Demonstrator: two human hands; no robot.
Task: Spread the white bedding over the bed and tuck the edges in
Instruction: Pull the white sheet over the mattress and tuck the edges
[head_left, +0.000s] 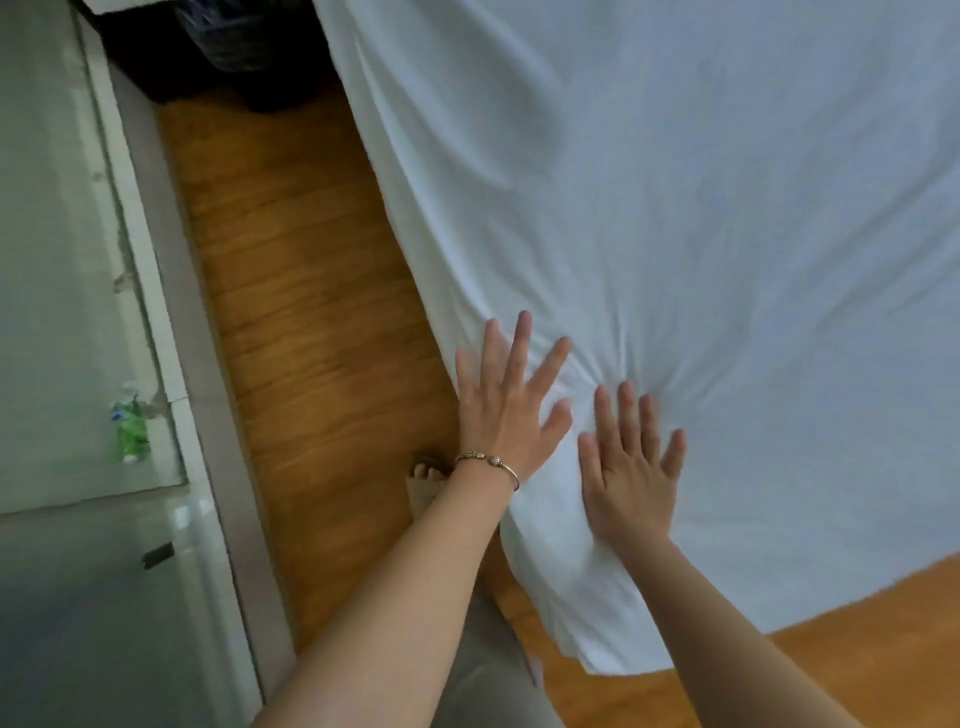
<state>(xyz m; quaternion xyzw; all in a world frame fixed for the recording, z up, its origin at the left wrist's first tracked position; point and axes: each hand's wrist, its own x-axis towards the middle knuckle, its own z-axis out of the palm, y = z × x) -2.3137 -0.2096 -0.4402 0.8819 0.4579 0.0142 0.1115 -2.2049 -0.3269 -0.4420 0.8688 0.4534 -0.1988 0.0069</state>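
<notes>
White bedding (701, 208) covers the bed and fills the upper right of the head view. Its near corner hangs down over the wooden floor. My left hand (506, 405), with a bracelet on the wrist, lies flat with spread fingers on the bedding at the bed's left edge. My right hand (631, 467) presses flat on the sheet just to its right. Creases fan out from my fingertips across the fabric. The mattress under the sheet is hidden.
A narrow strip of wooden floor (291, 312) runs between the bed and a pale wall unit (67, 260) on the left. A dark bin (244, 47) stands at the far end of the strip. My bare foot (428, 475) stands by the bed. A green bottle (132, 431) sits at left.
</notes>
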